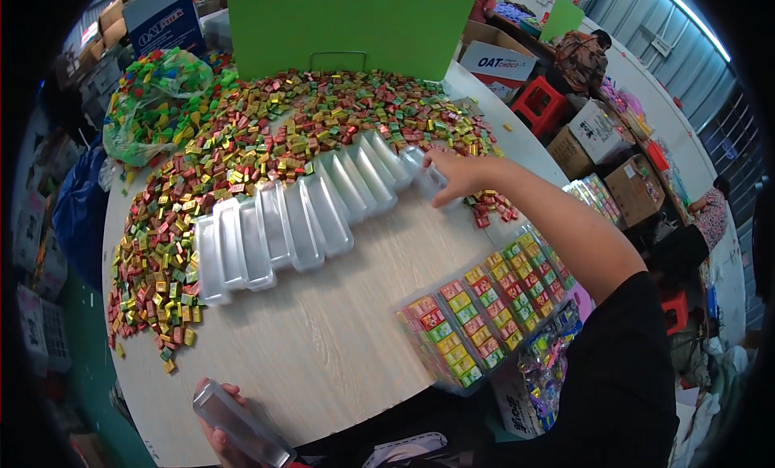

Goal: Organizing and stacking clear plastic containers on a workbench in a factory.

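Observation:
My right hand (454,175) reaches across the round wooden table (339,347) and grips the end piece of a curved row of clear plastic trays (299,218) that lie side by side. My left hand (219,432) is at the near table edge, holding one clear plastic tray (242,426) lengthwise. Behind the row lies a wide heap of small wrapped candies (266,121) in red, yellow and green. Filled clear trays of candies (476,307) sit in rows by my right arm.
A clear bag of candies (153,97) sits at the far left of the table. A green board (347,28) stands at the back. Cardboard boxes (638,185), red stools (537,105) and seated people are off to the right.

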Action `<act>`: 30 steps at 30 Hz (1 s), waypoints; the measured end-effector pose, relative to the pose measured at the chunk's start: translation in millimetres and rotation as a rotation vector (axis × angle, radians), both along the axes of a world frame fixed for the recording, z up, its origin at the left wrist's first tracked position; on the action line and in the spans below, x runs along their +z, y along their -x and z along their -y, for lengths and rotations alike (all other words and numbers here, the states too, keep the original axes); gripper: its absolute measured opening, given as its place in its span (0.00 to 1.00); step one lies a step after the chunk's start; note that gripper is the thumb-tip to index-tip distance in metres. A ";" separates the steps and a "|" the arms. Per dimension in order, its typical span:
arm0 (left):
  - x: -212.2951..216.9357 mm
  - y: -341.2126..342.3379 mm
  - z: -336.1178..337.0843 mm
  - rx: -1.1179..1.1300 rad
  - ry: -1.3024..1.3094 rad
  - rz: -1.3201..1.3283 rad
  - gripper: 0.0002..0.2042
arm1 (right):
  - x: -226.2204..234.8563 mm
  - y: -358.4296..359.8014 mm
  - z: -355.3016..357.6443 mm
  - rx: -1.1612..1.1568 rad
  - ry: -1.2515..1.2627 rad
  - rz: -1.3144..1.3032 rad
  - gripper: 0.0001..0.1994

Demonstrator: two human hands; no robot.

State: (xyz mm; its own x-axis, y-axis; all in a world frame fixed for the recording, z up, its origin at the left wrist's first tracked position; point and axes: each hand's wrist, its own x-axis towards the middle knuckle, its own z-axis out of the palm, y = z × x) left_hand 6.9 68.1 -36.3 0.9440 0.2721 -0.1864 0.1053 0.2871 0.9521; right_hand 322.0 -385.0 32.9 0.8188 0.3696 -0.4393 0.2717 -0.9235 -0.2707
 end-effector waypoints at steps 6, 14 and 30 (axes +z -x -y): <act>4.4 -1.9 8.5 0.032 -0.008 0.107 0.45 | 3.4 -21.4 -13.3 0.058 -0.060 -0.012 0.42; -4.1 2.3 -7.0 -0.063 -0.018 0.140 0.42 | 9.1 -10.6 -8.4 0.025 -0.019 -0.229 0.43; 0.9 2.1 -5.8 -0.094 0.093 0.136 0.43 | -12.0 -40.8 -35.1 -0.112 -0.027 0.004 0.30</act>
State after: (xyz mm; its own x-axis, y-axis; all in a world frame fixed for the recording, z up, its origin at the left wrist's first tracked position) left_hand 4.8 73.9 -35.4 0.9828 0.1686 -0.0755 0.0080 0.3697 0.9291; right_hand 362.8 -350.0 20.9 0.8573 0.2877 -0.4268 0.1685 -0.9404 -0.2954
